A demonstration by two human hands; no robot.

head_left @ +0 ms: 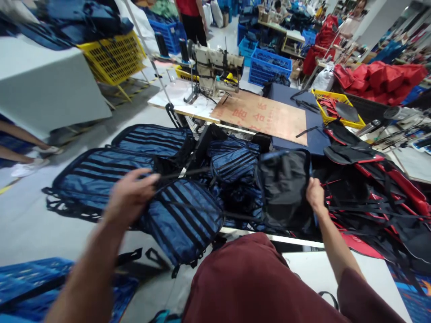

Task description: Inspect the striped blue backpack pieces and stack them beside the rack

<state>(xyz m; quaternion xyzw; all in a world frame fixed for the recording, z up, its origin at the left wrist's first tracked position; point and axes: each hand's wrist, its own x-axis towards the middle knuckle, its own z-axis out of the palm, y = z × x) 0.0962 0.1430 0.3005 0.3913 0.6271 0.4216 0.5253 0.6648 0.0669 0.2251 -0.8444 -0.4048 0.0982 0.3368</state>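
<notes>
My right hand [315, 194] is closed on the right edge of a black bag panel [285, 188] with blue trim, which faces up above the pile. Two thin black straps [188, 172] run left from the panel. At their left end is my left hand [134, 190], blurred, its fingers closed around them. Beneath the straps lies a blue backpack piece [188, 220] with black webbing stripes. More blue striped pieces [101, 172] lie to the left of it. Between my hands is a heap of blue striped pieces [235, 163], partly hidden by the panel.
A sewing machine [217, 67] stands ahead, beside a brown board [262, 114] with red characters. Red and black bag pieces [377, 193] are piled at the right. A yellow crate [112, 58] and blue crates [270, 66] stand farther off. A person in red [191, 9] is standing behind the machine.
</notes>
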